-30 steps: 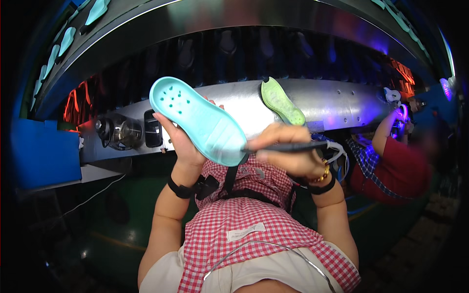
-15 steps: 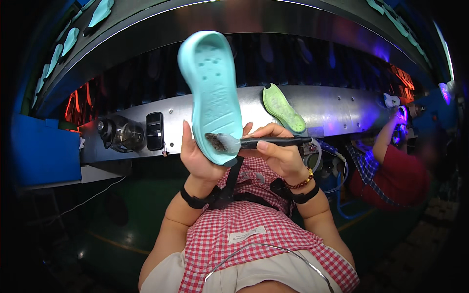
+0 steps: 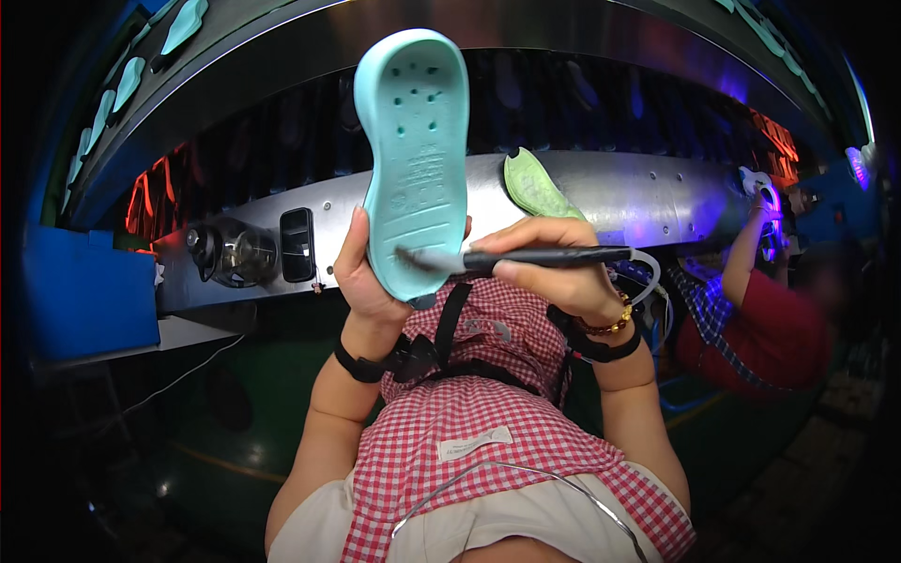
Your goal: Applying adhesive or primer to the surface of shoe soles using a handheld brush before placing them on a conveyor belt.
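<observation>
A turquoise shoe sole with a raised rim and small holes at its far end is held up in my left hand. My left thumb lies along its left edge, and the other fingers are mostly hidden behind it. My right hand grips the black handle of a brush, with a thin pale tube running from the handle's end. The brush's bristles, smeared by motion, touch the sole's inner face near its close end. Beyond my right hand, a green shoe part lies on the metal bench, partly covered by that hand.
The metal bench runs across in front. On its left stand a clear jug with a black lid and a black tray. Turquoise soles lie on the upper belt. A co-worker in a red top works at right.
The sole has risen slightly and stands more upright. My right hand and the brush have moved up and right, with the brush handle now tilted upward, covering part of the green piece.
</observation>
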`<state>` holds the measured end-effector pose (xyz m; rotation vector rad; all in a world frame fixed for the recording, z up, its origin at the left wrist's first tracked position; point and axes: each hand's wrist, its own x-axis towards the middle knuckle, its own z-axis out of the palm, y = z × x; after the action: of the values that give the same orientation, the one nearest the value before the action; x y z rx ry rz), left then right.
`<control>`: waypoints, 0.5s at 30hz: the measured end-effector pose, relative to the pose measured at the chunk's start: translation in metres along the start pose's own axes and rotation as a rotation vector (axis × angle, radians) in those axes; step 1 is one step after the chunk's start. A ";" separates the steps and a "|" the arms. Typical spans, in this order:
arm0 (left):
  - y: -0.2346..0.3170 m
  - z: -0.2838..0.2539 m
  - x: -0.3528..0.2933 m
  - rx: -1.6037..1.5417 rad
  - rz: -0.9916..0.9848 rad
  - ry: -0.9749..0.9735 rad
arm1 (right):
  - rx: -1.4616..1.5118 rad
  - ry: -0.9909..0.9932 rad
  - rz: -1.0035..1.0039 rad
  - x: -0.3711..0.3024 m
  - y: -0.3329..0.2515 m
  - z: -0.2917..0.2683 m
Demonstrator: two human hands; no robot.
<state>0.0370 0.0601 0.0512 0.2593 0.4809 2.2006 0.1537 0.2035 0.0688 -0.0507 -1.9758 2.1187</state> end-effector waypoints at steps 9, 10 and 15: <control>0.013 -0.009 0.012 0.056 -0.084 -0.120 | -0.176 -0.329 -0.214 -0.001 -0.004 0.004; 0.016 -0.009 0.012 0.059 -0.083 -0.115 | -0.180 -0.423 -0.271 -0.003 -0.003 0.004; 0.025 -0.002 0.015 0.200 -0.423 0.016 | -0.278 -0.377 -0.246 0.009 -0.008 -0.016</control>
<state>0.0095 0.0574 0.0607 0.2233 0.6981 1.7462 0.1491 0.2214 0.0763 0.5515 -2.3305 1.7847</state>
